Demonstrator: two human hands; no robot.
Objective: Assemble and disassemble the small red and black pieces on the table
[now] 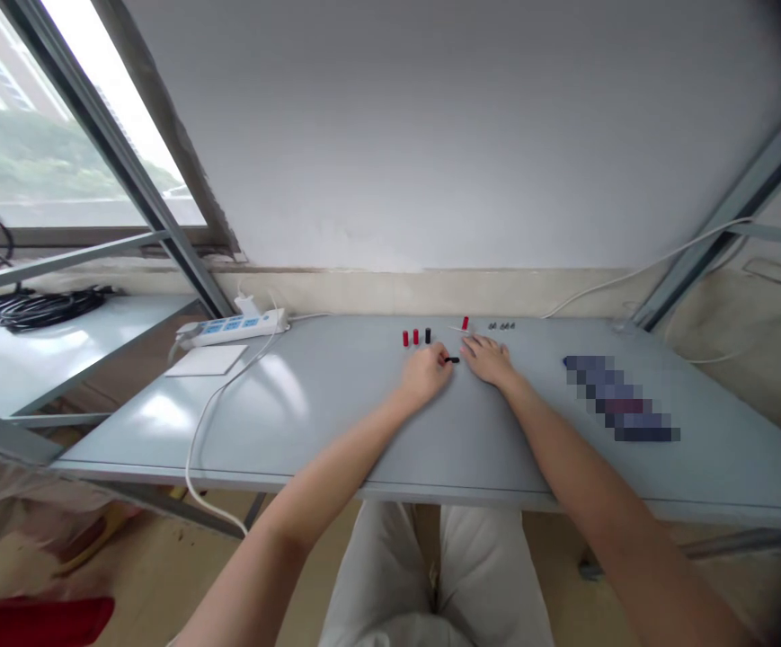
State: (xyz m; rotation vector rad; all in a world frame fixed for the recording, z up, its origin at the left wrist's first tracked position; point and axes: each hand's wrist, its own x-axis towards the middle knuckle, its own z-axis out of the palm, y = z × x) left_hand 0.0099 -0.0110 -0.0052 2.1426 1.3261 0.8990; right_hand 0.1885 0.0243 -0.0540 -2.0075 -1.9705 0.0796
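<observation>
Pinched in the left hand [426, 373], a small black piece [456, 360] sits just right of frame centre; the right hand [491, 361] rests beside it, grip impossible to tell; a red cylinder [465, 322] sits slightly higher.

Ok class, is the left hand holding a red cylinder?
No: the left hand holds a small, slim black piece, and two red cylinders stand beyond it.

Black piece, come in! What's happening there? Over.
Left hand: holding black piece. Right hand: beside it, near red cylinder. Three upright cylinders beyond left hand.
</observation>
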